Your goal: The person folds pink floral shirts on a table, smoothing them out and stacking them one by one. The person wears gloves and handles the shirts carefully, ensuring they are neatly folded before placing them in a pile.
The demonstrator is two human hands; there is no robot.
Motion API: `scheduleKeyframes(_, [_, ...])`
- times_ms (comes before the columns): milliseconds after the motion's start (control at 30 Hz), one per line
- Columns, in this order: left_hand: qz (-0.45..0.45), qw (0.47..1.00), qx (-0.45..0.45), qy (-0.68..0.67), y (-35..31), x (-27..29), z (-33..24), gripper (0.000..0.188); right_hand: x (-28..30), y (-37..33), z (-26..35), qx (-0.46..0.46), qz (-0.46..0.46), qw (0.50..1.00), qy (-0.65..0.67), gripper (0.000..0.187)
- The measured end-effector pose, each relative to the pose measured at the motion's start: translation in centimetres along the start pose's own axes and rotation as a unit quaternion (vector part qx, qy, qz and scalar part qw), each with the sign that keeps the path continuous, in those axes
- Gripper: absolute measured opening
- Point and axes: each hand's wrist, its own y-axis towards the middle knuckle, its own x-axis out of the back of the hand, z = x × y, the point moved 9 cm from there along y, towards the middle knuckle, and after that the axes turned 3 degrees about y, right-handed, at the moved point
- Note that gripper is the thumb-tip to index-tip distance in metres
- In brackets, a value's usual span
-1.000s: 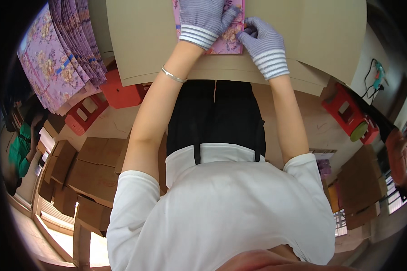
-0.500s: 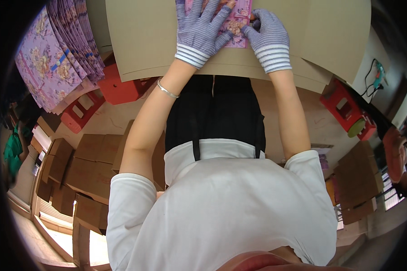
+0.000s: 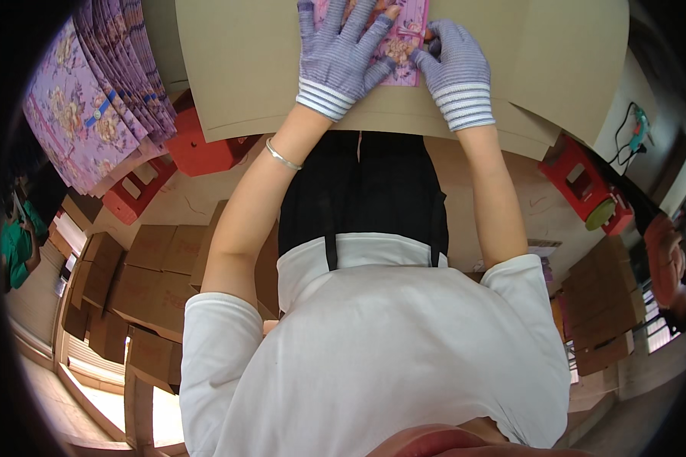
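A flat pink-purple piece with a floral print (image 3: 396,53) lies on the beige tabletop (image 3: 259,68) at the top of the view. My left hand (image 3: 335,65), in a striped fingerless glove, rests on it with fingers spread. At the piece's right edge is my right hand (image 3: 456,68), gloved the same way. Its fingers are curled and the thumb presses on the edge, close to a narrow pink band. The far part of the piece runs out of the picture, and some right fingertips are hidden.
A stack of purple floral pieces (image 3: 84,99) stands at the far left beside red plastic stools (image 3: 202,145). Another red stool (image 3: 579,175) is at right. Cardboard boxes (image 3: 152,274) are piled behind on the left. A person in green (image 3: 19,244) is at the left rim.
Both hands and the floral piece appear slightly lower in the picture, along with the table edge. The hands keep nearly the same pose. The person in green at left has shifted.
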Motion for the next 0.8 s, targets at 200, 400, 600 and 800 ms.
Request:
scheduleKeyframes(200, [0.002, 1.000, 0.002, 0.001, 0.1, 0.1, 0.0, 0.074, -0.3, 0.1, -0.3, 0.000, 0.006, 1.000, 0.016, 0.037])
scheduleKeyframes(400, [0.003, 1.000, -0.007, 0.011, 0.0, 0.1, 0.4, 0.069, 0.5, -0.3, 0.3, -0.019, 0.015, 1.000, 0.001, 0.053])
scheduleKeyframes(600, [0.049, 0.999, 0.003, 0.021, 0.7, -1.0, 0.9, 0.076, 0.4, -1.1, 1.2, 0.025, 0.034, 0.995, -0.094, 0.062])
scheduleKeyframes(800, [0.095, 0.993, -0.065, -0.031, 3.4, -1.1, 2.0, 0.076, 0.4, -0.7, 1.0, 0.002, 0.061, 0.995, -0.082, 0.064])
